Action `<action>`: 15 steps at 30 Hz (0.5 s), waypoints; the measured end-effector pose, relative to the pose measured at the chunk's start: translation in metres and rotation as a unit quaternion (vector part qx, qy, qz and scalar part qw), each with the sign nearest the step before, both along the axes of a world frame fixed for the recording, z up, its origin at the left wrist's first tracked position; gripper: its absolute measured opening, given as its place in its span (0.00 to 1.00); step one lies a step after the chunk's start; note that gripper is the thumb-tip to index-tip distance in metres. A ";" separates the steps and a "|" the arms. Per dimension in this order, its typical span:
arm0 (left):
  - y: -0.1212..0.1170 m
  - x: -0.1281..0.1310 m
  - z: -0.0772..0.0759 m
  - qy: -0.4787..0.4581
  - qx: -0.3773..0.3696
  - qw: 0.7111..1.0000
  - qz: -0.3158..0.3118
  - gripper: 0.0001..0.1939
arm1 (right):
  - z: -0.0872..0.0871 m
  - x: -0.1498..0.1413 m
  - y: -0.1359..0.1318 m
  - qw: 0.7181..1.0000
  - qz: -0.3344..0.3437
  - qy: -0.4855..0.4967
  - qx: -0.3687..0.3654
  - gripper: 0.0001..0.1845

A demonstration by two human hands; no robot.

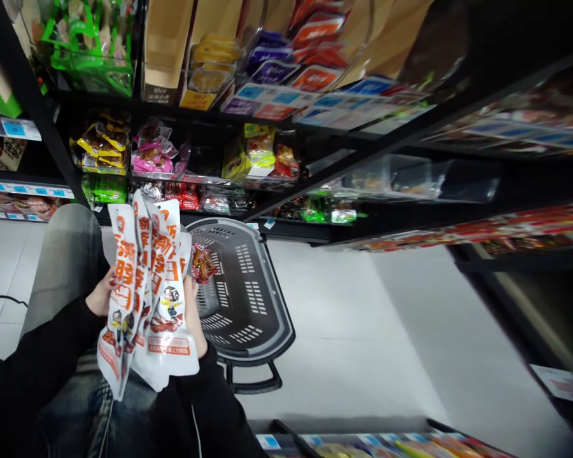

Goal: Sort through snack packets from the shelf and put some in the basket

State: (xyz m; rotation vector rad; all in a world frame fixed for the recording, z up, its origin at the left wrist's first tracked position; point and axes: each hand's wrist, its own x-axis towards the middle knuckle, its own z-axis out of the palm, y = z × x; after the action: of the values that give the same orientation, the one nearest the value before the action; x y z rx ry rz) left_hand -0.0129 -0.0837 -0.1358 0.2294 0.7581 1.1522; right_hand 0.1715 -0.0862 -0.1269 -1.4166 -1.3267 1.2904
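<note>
Several white snack packets (165,299) with orange lettering and a small cartoon figure stand fanned together in front of my lap. My left hand (101,294) is closed on their left edge, its fingertips partly hidden behind the packets. On the other side my right hand (195,315) grips the right edge, with most of its fingers covered. Just right of the packets, a dark grey shopping basket (267,305) rests on the floor. Inside it lies a red and brown wrapped snack packet (203,263), partly hidden by the packets I hold.
Black shelves hold clear bins ahead: green packets (90,44), orange packets (318,51), yellow packets (104,143) and pink packets (153,149). The basket's handle (255,385) sticks out on the near side. Another shelf (363,439) borders the white tiled floor (334,318).
</note>
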 end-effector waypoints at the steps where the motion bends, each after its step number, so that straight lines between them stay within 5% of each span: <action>1: 0.000 0.004 -0.001 0.014 -0.013 1.000 0.011 0.20 | -0.003 0.007 0.004 0.999 0.020 -0.024 0.006 0.21; 6: 0.003 0.017 0.000 0.105 -0.066 0.992 0.010 0.18 | -0.005 0.042 0.024 0.986 0.133 -0.098 0.022 0.12; 8: 0.004 0.018 0.004 0.122 -0.068 0.990 -0.002 0.17 | 0.005 0.048 0.029 0.988 0.100 -0.111 0.034 0.11; 11: 0.007 0.019 0.009 0.139 -0.061 0.988 -0.024 0.17 | 0.030 0.041 0.027 0.988 -0.004 -0.123 0.094 0.09; 15: 0.007 0.020 0.015 0.166 -0.044 0.984 -0.043 0.18 | 0.059 0.009 0.015 0.977 0.082 -0.144 0.130 0.08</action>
State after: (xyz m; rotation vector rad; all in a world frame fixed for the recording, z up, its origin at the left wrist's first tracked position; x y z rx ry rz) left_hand 0.0073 -0.0765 -0.1207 0.3832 1.0810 1.0080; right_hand 0.1804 -0.0713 -0.0684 -1.3657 -1.7699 0.9907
